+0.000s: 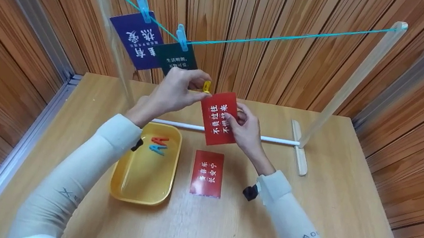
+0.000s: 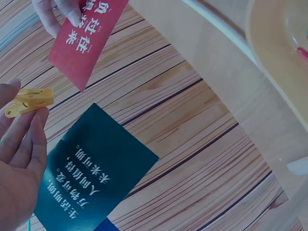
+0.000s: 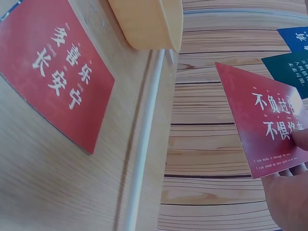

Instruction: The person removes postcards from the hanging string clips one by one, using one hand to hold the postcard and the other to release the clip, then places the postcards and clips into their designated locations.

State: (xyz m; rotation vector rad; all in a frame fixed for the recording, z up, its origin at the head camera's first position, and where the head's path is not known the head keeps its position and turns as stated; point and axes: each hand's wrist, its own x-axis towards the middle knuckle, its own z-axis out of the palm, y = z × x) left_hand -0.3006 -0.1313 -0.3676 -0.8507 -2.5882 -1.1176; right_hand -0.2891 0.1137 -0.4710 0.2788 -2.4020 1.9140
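Note:
Between thumb and fingers, my left hand (image 1: 175, 89) pinches a yellow clothespin (image 1: 206, 87), also seen side-on in the left wrist view. My right hand (image 1: 249, 130) holds a red card (image 1: 218, 115) with white writing by its right edge, thumb on the front and fingers behind. The clothespin is just above the card's upper left corner, apart from it in the left wrist view. A dark green card (image 2: 96, 173) hangs behind my left hand, held on the teal string (image 1: 263, 39) by a blue clothespin (image 1: 181, 37). Left of it a purple-blue card (image 1: 134, 39) hangs from another blue clothespin (image 1: 143, 5).
A second red card (image 1: 207, 173) lies flat on the table (image 1: 262, 232). To its left, a yellow tray (image 1: 140, 199) contains a red clothespin (image 1: 159, 141) and a blue one (image 1: 158, 149). Wooden posts (image 1: 353, 84) hold the string, and a white rod (image 1: 280, 140) runs low between them.

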